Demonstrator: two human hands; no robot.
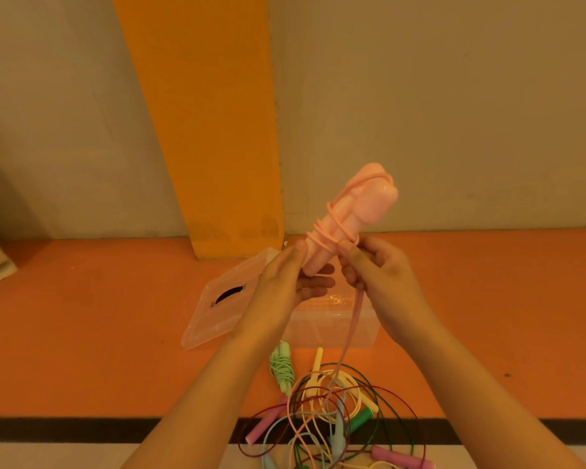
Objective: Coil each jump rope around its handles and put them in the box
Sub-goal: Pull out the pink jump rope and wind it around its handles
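Orange flooring (99,316) runs back to a beige wall with a wide orange stripe (210,130) painted up it, and a black band (82,429) crosses the floor close to the person. Both hands are raised above the floor, in front of the wall. The left hand (285,282) grips the lower end of a pair of pale pink plastic jump rope handles (356,211) held side by side, thumb on the near side and fingers curled behind; the handles tilt up and to the right. Several turns of the thin pink cord (354,319) already circle the middle of the handles. The right hand (376,275) pinches this cord just beside the coils, its fingers curled round it, and the slack hangs down from that hand to the floor. Beneath the hands sits a clear plastic rectangular box (335,328), open on top, with its clear plastic lid (217,309) lying just to its left; the left hand hides where the two meet. Nearer the person lies a light green jump rope (279,367), already wound round its handles, and next to it a tangle of loose jump ropes (335,411) in yellow, dark green, maroon, pink and pale blue, into which the hanging pink cord drops.
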